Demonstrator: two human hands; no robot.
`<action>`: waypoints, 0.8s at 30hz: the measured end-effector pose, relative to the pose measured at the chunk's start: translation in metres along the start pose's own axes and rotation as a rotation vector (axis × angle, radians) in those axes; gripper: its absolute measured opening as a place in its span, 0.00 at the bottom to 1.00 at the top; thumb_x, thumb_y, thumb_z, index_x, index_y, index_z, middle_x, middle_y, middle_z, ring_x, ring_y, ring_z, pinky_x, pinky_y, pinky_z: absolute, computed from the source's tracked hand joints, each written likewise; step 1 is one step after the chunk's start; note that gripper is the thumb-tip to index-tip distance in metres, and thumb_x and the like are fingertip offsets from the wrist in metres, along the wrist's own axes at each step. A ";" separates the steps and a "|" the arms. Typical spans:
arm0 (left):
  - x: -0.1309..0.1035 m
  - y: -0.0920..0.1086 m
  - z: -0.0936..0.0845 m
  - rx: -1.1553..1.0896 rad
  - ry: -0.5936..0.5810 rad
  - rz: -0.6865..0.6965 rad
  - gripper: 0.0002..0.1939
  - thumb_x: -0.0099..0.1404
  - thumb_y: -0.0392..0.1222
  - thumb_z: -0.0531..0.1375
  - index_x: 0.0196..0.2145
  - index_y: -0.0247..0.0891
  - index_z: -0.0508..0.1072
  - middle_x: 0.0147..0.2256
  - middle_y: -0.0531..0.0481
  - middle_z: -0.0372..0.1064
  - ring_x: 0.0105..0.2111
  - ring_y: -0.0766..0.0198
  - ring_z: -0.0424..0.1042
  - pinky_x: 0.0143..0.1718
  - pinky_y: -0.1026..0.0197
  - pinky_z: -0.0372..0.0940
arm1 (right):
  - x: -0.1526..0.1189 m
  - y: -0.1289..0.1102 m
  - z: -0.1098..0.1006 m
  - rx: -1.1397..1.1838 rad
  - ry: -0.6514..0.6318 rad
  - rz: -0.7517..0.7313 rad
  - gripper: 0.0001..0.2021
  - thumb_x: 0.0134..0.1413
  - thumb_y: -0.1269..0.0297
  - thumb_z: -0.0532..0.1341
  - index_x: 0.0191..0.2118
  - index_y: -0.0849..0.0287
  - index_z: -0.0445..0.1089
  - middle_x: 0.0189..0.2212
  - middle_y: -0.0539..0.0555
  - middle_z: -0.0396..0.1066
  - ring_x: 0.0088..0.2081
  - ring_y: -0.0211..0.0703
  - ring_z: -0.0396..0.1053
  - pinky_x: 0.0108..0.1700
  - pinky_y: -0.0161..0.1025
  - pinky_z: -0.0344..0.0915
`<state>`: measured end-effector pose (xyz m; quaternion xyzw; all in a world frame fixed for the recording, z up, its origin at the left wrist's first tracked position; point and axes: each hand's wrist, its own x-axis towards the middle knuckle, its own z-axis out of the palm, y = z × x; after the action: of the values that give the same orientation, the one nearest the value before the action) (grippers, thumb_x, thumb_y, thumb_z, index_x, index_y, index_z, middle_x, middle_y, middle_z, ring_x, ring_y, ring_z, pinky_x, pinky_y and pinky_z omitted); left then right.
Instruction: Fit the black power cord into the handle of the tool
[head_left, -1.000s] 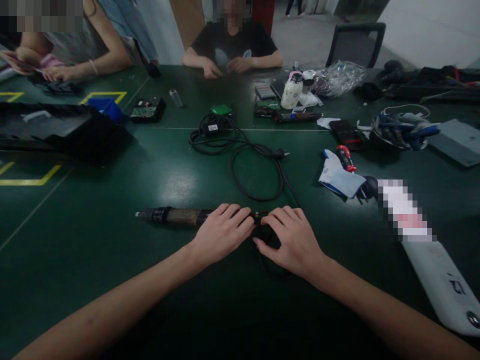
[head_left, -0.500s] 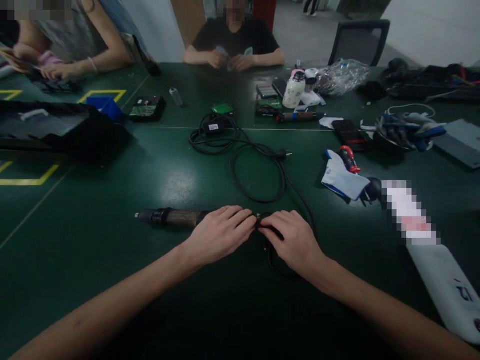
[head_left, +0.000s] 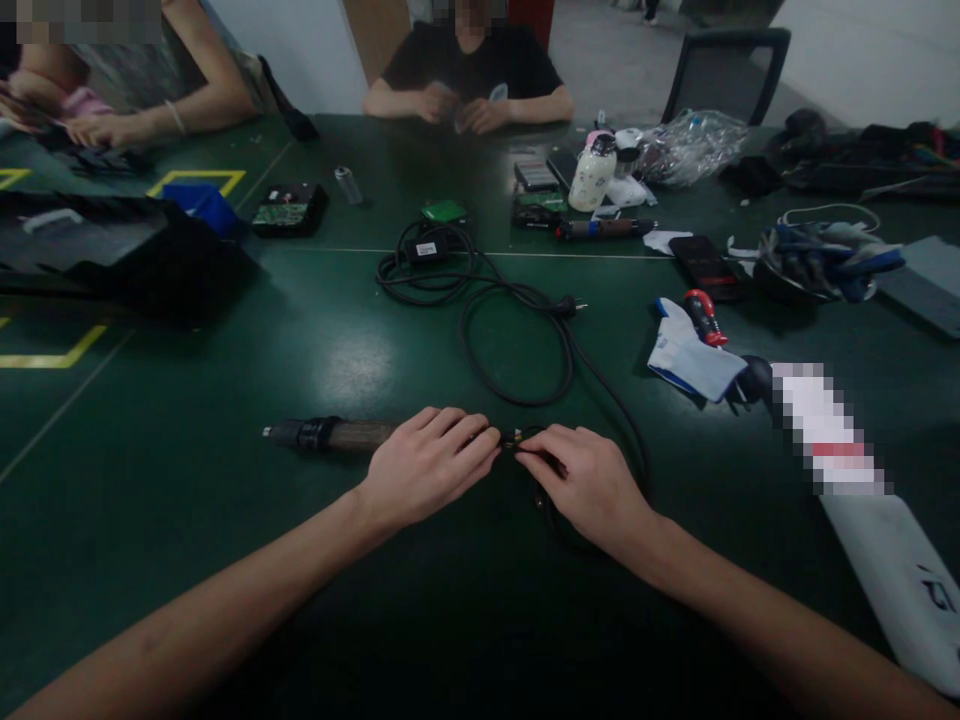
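Note:
A dark cylindrical electric screwdriver point(head_left: 352, 435) lies on the green table, its metal tip pointing left. My left hand point(head_left: 431, 465) is closed around its right end. Just right of it, my right hand point(head_left: 581, 475) pinches the end of a black cable point(head_left: 634, 425) close to the tool's end. A small brass-coloured bit shows between the two hands; whether cable and tool are joined cannot be made out. The cable runs back to loops with a plug point(head_left: 568, 306) and a black adapter point(head_left: 426, 248).
A white-blue glove point(head_left: 694, 360) and a red screwdriver point(head_left: 705, 318) lie to the right, near a long white object point(head_left: 892, 570). A black tray point(head_left: 97, 240) stands at left. Bottles point(head_left: 594, 175), circuit boards point(head_left: 287, 209) and two people are across the table.
My left hand and the tool have shifted slightly left, widening the gap to my right hand. The view has also moved a little.

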<state>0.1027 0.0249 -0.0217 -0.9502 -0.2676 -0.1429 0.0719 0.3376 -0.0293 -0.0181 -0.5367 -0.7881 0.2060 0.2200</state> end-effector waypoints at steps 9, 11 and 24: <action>-0.001 0.004 -0.003 -0.065 0.007 -0.021 0.13 0.72 0.43 0.57 0.52 0.40 0.72 0.51 0.47 0.74 0.49 0.56 0.73 0.48 0.53 0.67 | 0.003 -0.003 0.008 -0.037 0.021 0.042 0.07 0.67 0.61 0.62 0.36 0.56 0.72 0.33 0.48 0.76 0.31 0.39 0.69 0.39 0.41 0.57; -0.001 0.005 -0.003 -0.076 0.016 -0.025 0.13 0.71 0.42 0.57 0.51 0.40 0.72 0.51 0.47 0.74 0.50 0.56 0.73 0.49 0.53 0.67 | 0.003 -0.003 0.008 -0.028 0.036 0.035 0.06 0.67 0.61 0.62 0.38 0.56 0.72 0.33 0.48 0.77 0.31 0.39 0.70 0.39 0.41 0.56; -0.001 0.006 -0.006 -0.070 -0.012 -0.026 0.10 0.73 0.42 0.56 0.49 0.38 0.72 0.49 0.48 0.74 0.49 0.57 0.73 0.50 0.53 0.67 | 0.000 -0.005 0.004 0.006 0.021 0.024 0.04 0.66 0.64 0.60 0.39 0.56 0.72 0.33 0.49 0.75 0.33 0.40 0.69 0.40 0.40 0.56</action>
<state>0.1038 0.0180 -0.0171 -0.9494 -0.2751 -0.1476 0.0350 0.3315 -0.0317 -0.0184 -0.5474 -0.7787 0.2055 0.2275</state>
